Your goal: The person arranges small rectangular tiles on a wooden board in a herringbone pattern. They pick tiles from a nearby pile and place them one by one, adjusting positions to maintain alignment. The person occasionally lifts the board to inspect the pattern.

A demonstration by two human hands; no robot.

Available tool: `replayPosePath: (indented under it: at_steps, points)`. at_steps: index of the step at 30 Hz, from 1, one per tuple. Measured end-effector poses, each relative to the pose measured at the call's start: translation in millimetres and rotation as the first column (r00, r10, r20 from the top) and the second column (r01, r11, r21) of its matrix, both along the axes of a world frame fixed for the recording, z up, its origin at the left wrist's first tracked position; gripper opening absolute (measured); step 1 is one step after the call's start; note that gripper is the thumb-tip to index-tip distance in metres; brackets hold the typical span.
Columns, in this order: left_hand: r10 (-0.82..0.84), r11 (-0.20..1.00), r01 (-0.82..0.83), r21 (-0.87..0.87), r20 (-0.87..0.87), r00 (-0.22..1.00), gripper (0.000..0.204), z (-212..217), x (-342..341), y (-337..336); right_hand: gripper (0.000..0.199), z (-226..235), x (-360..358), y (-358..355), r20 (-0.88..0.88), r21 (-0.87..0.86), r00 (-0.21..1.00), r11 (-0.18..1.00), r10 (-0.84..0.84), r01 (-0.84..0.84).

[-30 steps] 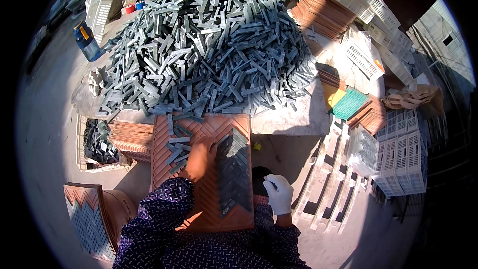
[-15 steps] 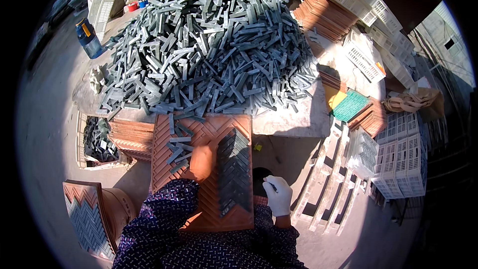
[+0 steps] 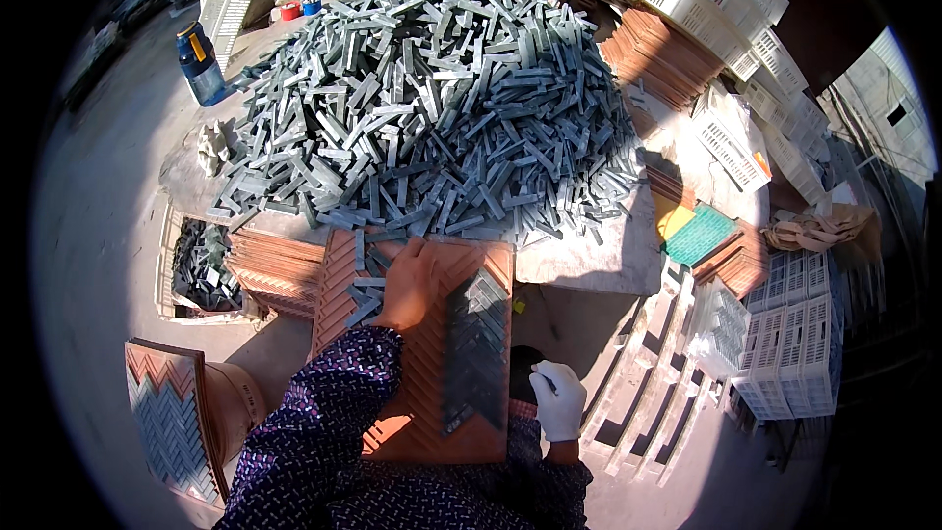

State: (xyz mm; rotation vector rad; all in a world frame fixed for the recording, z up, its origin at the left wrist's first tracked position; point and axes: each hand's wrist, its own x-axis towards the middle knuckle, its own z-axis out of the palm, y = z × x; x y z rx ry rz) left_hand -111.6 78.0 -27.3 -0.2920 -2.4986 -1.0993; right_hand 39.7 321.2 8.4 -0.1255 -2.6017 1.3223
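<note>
A terracotta-coloured mould tray (image 3: 407, 427) with herringbone grooves lies in front of me, its right part filled with dark stone strips (image 3: 475, 353) in a zigzag pattern. Over its upper middle reaches my bare left hand (image 3: 407, 287), fingers drawn together at the tray's far edge; whatever they pinch is hidden. Several loose grey strips (image 3: 367, 294) lie on the grooves just left of that hand. Beyond the tray rises a large heap of grey stone strips (image 3: 422, 118). My right hand (image 3: 559, 402), in a white glove, is curled closed beside the tray's right edge; its contents are not discernible.
Left of the tray are a stack of terracotta moulds (image 3: 278, 265) and a crate of dark pieces (image 3: 204, 270). A filled mould (image 3: 172, 422) leans lower left. A wooden pallet (image 3: 643, 373) and white crates (image 3: 785, 353) stand right. A blue bottle (image 3: 201, 67) stands far left.
My left hand has moved away from me over the tray, from the loose strips to its far edge. My right hand stays closed beside the tray. The whole view has shifted slightly.
</note>
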Motion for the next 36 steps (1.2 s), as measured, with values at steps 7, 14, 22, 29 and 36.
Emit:
replayPosePath:
  at_steps: [7, 14, 22, 29, 36]
  points:
    - [0.135, 0.984, -0.125, -0.125, 0.072, 0.988, 0.024, 21, -48, -36, 0.014, 5, 0, 0, -0.007, -0.002, 1.000, 1.000, -0.014, 0.014]
    - [-0.138, 0.990, 0.139, 0.031, -0.034, 0.990, 0.017, 33, -23, -6, 0.013, 5, -2, 1, -0.011, 0.008, 1.000, 1.000, -0.006, 0.006]
    - [-0.729, 0.474, 0.049, 0.879, 0.360, 0.583, 0.027, -6, -5, -6, 0.013, 7, 1, 4, -0.017, -0.006, 1.000, 1.000, -0.021, 0.021]
    - [-0.657, 0.653, 0.121, 0.748, 0.480, 0.581, 0.020, 9, -5, -1, 0.013, -1, 6, 8, 0.005, -0.033, 0.999, 0.998, -0.051, 0.051]
    - [-0.186, 0.980, 0.171, 0.104, 0.158, 0.970, 0.024, 5, 4, 5, 0.014, 1, 4, 6, -0.013, -0.026, 0.999, 0.999, -0.042, 0.042]
